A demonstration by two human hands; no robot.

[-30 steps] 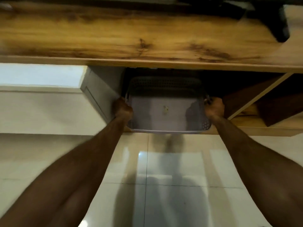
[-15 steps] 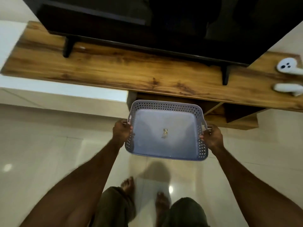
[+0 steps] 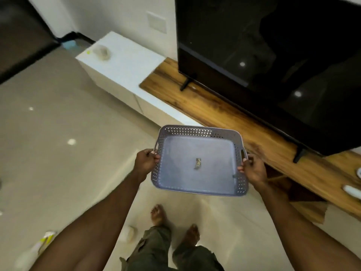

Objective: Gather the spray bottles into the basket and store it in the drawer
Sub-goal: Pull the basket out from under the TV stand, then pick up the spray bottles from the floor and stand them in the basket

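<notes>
**Basket out and carried clear of the TV unit**

Half a second back I had the basket (image 3: 199,163) square in front of the wooden shelf (image 3: 224,114); now my view has swung left and the shelf runs diagonally on the right. My left hand (image 3: 145,162) and right hand (image 3: 253,170) each grip a side rim, holding it in the air above the tiled floor (image 3: 58,153). Only a small scrap (image 3: 197,163) lies inside. At lower left a blurred bottle-like shape (image 3: 42,244) is too smeared to identify. The television (image 3: 273,55) is cut off at the frame's edge.
</notes>
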